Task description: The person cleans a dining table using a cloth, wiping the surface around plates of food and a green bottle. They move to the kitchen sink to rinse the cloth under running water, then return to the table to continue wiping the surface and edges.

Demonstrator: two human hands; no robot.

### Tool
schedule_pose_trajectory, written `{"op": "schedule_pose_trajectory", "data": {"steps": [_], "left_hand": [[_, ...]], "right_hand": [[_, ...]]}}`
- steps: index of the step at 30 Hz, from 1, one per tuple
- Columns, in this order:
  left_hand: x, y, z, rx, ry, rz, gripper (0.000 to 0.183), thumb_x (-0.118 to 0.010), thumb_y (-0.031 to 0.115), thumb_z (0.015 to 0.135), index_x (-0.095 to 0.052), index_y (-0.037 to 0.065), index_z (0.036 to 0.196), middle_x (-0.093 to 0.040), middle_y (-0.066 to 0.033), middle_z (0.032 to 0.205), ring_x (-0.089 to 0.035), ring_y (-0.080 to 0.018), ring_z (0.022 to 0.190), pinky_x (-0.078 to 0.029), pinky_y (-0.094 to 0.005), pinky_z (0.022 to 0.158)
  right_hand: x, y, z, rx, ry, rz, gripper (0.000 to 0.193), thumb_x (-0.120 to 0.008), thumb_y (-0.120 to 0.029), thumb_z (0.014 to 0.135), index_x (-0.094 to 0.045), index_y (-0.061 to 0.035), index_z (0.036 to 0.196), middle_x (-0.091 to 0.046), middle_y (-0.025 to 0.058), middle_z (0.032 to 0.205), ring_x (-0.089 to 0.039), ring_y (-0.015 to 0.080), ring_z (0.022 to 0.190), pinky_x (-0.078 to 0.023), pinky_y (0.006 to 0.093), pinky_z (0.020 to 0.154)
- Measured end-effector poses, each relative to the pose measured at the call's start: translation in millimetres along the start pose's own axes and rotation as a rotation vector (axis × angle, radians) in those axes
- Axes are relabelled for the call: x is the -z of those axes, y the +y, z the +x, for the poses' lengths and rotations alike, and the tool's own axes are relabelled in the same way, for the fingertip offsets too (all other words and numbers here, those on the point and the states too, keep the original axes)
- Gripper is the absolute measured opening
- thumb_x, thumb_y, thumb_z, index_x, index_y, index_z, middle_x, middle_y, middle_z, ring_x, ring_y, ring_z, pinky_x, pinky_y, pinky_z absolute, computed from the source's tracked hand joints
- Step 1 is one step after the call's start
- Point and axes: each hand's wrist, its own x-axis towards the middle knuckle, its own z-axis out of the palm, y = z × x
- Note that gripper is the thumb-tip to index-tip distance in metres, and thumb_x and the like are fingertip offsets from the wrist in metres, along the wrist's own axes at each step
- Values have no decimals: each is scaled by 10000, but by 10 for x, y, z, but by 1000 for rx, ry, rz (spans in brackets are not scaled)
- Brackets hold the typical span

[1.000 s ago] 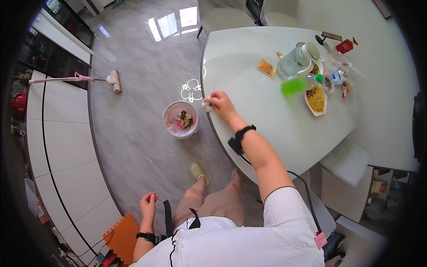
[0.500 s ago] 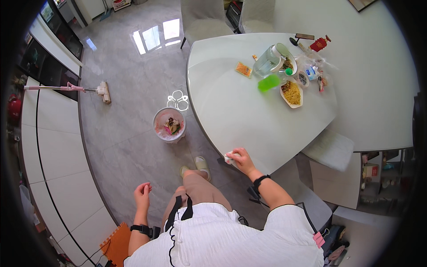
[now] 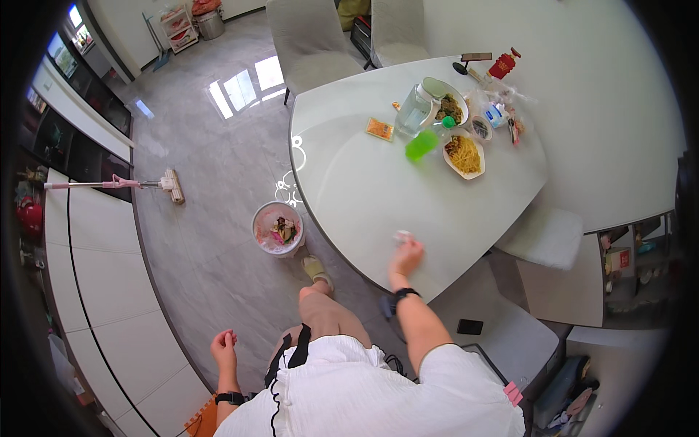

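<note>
My right hand (image 3: pixel 408 256) is over the near part of the white table (image 3: pixel 349 197), closed on a crumpled white tissue (image 3: pixel 402 236). Only a bit of the tissue shows beyond my fingers, and the hand is a little blurred. Down at my left side, away from the table, my left hand (image 3: pixel 224 348) has its fingers curled in, with nothing visible in them. Farther along the tabletop stand a white tray of noodles (image 3: pixel 464 154), a green-capped bottle (image 3: pixel 422 146) with bright green on it, a clear pitcher (image 3: pixel 418 109) and an orange packet (image 3: pixel 380 130).
A lined trash bin (image 3: pixel 256 231) with food scraps stands left of the table. Chairs (image 3: pixel 309 44) are at the far side, and a grey seat with a black phone (image 3: pixel 470 326) is near my right. A pink-handled mop (image 3: pixel 120 183) leans out from the left cabinets.
My right hand has moved from the table's near edge farther in over the tabletop, with the tissue. My left hand is lower in view, still curled. The whole view has shifted slightly.
</note>
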Motion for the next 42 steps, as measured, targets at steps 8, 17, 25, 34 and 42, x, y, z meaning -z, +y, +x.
{"op": "schedule_pose_trajectory", "data": {"steps": [8, 17, 25, 34, 42], "left_hand": [[-494, 1122, 414, -181, -155, 157, 167, -553, 98, 916, -639, -34, 972, -661, -72, 820, -630, -128, 736, -523, -248, 703], [-396, 1297, 647, -151, -85, 258, 153, -561, 78, 904, -646, -36, 958, -667, -88, 816, -635, -136, 730, -520, -260, 702], [-851, 2317, 1013, -282, -200, 447, 158, -572, 88, 898, -653, -39, 944, -672, -89, 822, -645, -140, 746, -512, -259, 700], [-281, 1861, 986, -74, -46, 439, 163, -568, 91, 898, -656, -39, 942, -674, -96, 805, -644, -147, 731, -519, -268, 685], [-557, 2490, 1510, -311, -73, 558, 142, -580, 85, 887, -669, -20, 924, -672, -97, 807, -656, -164, 730, -516, -265, 681]], "right_hand": [[-491, -473, -836, 863, -507, -135, 179, -541, -81, 866, -650, -60, 1007, -575, 101, 922, -549, 281, 880, -470, 390, 774], [-357, -443, 105, -161, 130, 190, 203, -492, -163, 905, -582, 19, 927, -558, 149, 821, -523, 286, 847, -416, 419, 771], [-1344, -1085, -742, 977, -742, -127, 214, -496, -101, 919, -598, -27, 1092, -585, 131, 945, -548, 295, 926, -453, 411, 842], [-992, -386, 933, -15, 176, 28, 285, -466, -232, 944, -543, 17, 1059, -544, 168, 991, -505, 310, 952, -405, 439, 832], [-2463, -1903, -874, 959, -551, -91, 162, -517, -132, 915, -617, -21, 978, -589, 137, 900, -556, 300, 876, -463, 405, 779]]}}
